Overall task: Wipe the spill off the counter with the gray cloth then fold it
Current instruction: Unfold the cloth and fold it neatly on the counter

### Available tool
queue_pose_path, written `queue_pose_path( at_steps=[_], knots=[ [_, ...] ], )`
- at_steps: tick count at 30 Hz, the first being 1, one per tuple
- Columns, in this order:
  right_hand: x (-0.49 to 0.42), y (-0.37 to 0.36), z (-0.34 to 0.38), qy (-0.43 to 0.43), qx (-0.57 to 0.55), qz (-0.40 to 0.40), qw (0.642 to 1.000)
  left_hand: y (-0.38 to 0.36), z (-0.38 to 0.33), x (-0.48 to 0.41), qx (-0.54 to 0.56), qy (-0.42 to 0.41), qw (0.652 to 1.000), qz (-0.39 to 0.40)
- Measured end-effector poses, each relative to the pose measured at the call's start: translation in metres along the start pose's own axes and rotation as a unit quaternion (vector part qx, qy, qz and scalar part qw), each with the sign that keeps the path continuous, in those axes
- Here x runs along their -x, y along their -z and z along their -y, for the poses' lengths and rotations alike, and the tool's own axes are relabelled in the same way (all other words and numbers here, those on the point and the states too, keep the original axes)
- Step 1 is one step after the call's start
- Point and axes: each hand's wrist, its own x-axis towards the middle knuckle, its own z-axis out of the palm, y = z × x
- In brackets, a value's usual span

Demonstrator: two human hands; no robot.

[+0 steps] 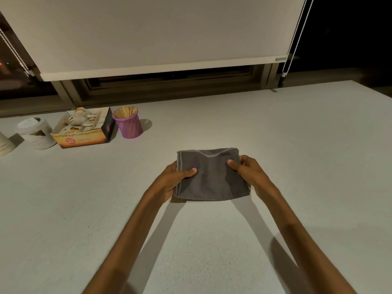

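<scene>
The gray cloth (212, 177) lies folded into a small rectangle on the white counter (297, 145), in the middle of the head view. My left hand (171, 179) grips its left edge, thumb on top and fingers underneath. At the right edge my right hand (248, 170) holds it the same way, thumb pressed on the upper layer. A lighter hem line curves across the cloth's far side. I see no spill on the counter around it.
At the far left stand a purple mesh cup of wooden sticks (128, 122), an open box of tea bags (84, 128), a white tub (36, 132) and stacked paper cups (5, 143). A window with a lowered blind (159, 39) runs behind the counter.
</scene>
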Motion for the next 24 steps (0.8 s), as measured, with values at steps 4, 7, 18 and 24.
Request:
queue_pose_path(
  at_steps=[4,7,18,24],
  knots=[
    [-0.019,0.012,0.016,0.043,-0.078,-0.061,0.994,-0.008,-0.024,-0.018,0.056,-0.043,0.998,0.001],
    [-0.049,0.027,0.03,0.052,-0.096,-0.104,0.989,-0.016,-0.046,-0.039,0.062,-0.054,0.995,-0.057],
    [-0.204,0.036,0.055,0.069,-0.033,-0.171,0.982,-0.043,-0.092,-0.169,0.069,-0.045,0.983,-0.165],
    [-0.243,0.029,0.038,0.078,0.068,-0.187,0.977,-0.051,-0.087,-0.212,-0.049,-0.088,0.973,-0.208]
  ],
)
